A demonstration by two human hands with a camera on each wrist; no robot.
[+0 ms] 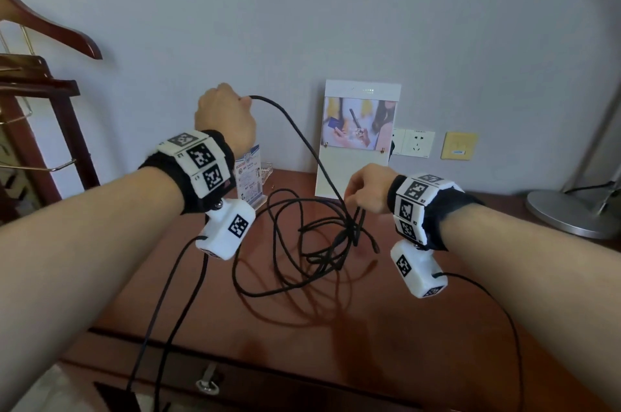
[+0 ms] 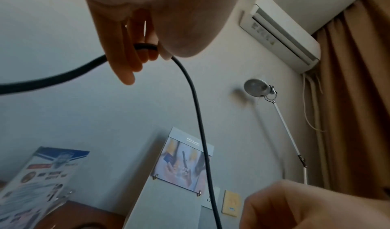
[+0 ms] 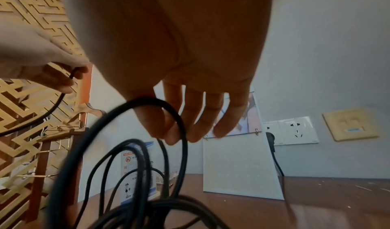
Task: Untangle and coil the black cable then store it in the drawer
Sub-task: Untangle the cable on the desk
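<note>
Two hands (image 1: 225, 115) (image 1: 368, 188), black cable (image 1: 302, 243) (tangled), wooden desk (image 1: 437, 327), grey wall (image 1: 302, 8)

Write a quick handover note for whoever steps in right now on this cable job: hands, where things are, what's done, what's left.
Left hand: raised, gripping one stretch of the black cable.
Right hand: lower, pinching the cable just above the tangle.
Most of the cable lies in loose, crossed loops on the wooden desk, one free end beside the pile.
The drawer in the desk front looks closed.
Done: one strand pulled up out of the pile.
Left: finish untangling, coil, open drawer, store cable.
</note>
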